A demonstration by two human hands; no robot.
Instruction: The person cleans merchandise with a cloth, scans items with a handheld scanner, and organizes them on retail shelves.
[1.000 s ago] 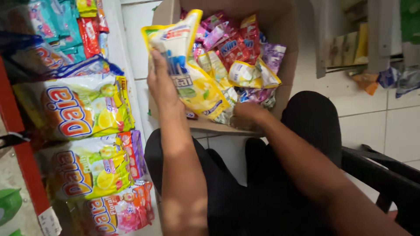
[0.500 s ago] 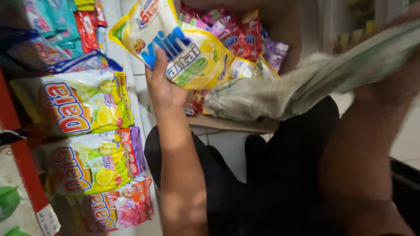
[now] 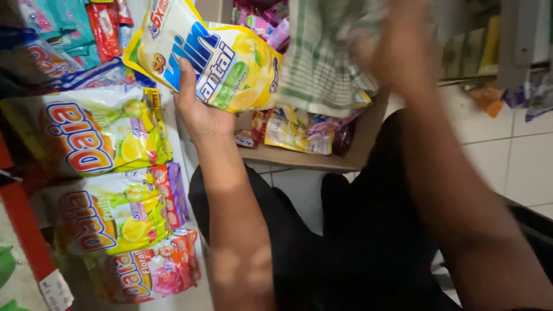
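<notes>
Left hand (image 3: 199, 112): gripping a glossy yellow plastic pouch (image 3: 210, 55) from below, fingers curled over its lower edge, holding it tilted above the box.
Right hand (image 3: 397, 52): blurring, closing around a green-and-white checked cloth (image 3: 328, 63); soft woven fabric, hanging in folds.
Cardboard box (image 3: 351, 152): sitting open on the lap, matte brown, holding small shiny crinkled sachets (image 3: 299, 129).
Shelf bags (image 3: 98, 135): stacking at left, flat pillow-shaped detergent packs, yellow-green on top, a pink one (image 3: 152, 268) at the bottom.
Floor (image 3: 518, 161): showing white square tiles at right.
</notes>
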